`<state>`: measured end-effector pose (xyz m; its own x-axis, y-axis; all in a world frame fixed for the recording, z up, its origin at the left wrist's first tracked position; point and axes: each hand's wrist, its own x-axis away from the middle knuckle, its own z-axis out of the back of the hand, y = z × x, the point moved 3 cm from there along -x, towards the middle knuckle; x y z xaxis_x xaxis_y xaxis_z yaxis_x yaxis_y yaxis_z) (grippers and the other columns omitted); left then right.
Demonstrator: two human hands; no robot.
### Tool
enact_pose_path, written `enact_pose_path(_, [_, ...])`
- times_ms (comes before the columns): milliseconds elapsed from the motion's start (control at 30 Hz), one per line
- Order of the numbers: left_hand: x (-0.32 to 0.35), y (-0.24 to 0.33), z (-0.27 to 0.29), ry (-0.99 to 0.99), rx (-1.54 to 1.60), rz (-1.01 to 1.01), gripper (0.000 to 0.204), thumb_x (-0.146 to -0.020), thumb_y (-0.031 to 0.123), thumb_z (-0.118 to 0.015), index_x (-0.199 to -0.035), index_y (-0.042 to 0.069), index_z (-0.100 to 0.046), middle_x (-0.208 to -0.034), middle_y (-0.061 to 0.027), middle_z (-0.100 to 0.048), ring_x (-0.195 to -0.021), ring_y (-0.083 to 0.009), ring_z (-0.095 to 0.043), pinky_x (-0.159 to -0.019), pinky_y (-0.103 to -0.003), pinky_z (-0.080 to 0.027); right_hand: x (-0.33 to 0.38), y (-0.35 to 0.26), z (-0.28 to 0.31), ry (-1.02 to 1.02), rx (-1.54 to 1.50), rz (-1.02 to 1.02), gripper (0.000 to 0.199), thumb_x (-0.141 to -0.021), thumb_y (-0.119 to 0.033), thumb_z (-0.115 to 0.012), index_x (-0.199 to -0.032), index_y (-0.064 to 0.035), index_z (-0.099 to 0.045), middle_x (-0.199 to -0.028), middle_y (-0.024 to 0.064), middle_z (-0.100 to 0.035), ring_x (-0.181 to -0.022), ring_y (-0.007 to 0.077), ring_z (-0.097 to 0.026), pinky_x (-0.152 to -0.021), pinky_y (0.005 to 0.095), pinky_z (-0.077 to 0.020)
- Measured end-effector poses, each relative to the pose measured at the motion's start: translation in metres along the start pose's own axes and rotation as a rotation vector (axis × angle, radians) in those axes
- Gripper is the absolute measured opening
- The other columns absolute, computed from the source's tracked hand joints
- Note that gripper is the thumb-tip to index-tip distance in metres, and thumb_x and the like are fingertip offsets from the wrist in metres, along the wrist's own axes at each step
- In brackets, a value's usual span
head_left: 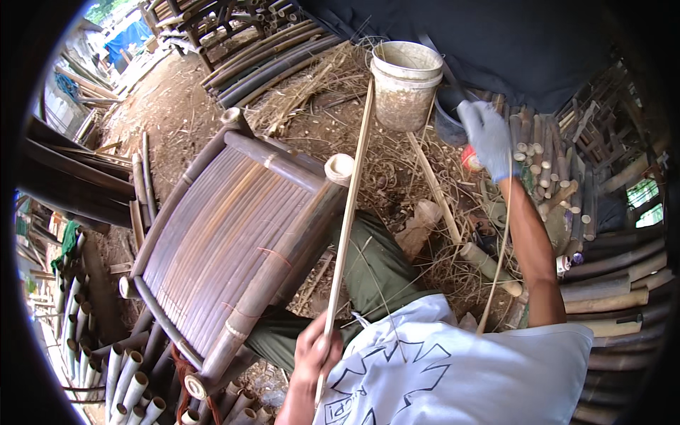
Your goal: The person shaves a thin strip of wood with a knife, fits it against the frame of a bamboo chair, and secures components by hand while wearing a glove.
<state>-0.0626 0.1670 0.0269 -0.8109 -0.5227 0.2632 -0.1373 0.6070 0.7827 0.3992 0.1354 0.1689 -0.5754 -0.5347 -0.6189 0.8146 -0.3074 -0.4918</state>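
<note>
My left hand [318,348] is closed around a long pale bamboo strip [352,191], low in front of my shirt. The strip slants up and away, its far end by the left side of a dirty white bucket [406,88]. My right hand [486,134], in a pale glove with a blue cuff, is stretched out to the far right, closed on a knife with a long dark blade [440,62]. The blade points up and left, past the bucket's right rim. A thin bamboo sliver [504,244] hangs along my right forearm.
A bamboo chair-like frame [219,234] with a slatted panel lies at my left. Shavings [397,166] litter the ground. A dark bucket [450,120] stands behind the white one. Cut bamboo poles are stacked at right [609,304], lower left [131,382] and back [276,64].
</note>
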Motion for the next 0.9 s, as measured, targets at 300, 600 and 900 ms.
enact_pose_path(300, [-0.138,0.071,-0.079,-0.008,-0.292,-0.300,0.045,-0.110,0.030,-0.045,-0.148,0.007,-0.050,-0.070,-0.0014,-0.058,-0.044,-0.0062,-0.046,-0.040,-0.021,-0.038,0.120,-0.103,-0.055,-0.353,-0.093,0.316,0.043,-0.087,-0.051,-0.072,-0.091,-0.0096,-0.062,-0.074,0.0116,-0.063,-0.066,0.0330,-0.066,-0.060,0.0438,-0.0516])
enact_pose_path(600, [-0.113,0.061,-0.083,0.073,-0.365,-0.270,0.048,-0.109,0.031,-0.048,-0.150,0.006,-0.048,-0.066,0.0027,-0.049,-0.046,-0.0039,-0.043,-0.041,-0.020,-0.038,0.101,-0.083,-0.060,-0.349,-0.001,0.154,0.049,-0.086,-0.057,-0.072,-0.093,-0.0091,-0.065,-0.078,0.0129,-0.070,-0.071,0.0336,-0.071,-0.062,0.0439,-0.0550])
enact_pose_path(900, [-0.046,0.032,-0.053,0.049,-0.387,-0.135,0.051,-0.108,0.033,-0.050,-0.148,0.001,-0.048,-0.064,0.0018,-0.051,-0.043,-0.0038,-0.044,-0.040,-0.019,-0.036,0.068,-0.047,-0.055,-0.255,0.109,0.134,0.050,-0.089,-0.058,-0.067,-0.092,-0.0090,-0.065,-0.075,0.0156,-0.068,-0.070,0.0375,-0.069,-0.061,0.0473,-0.0538])
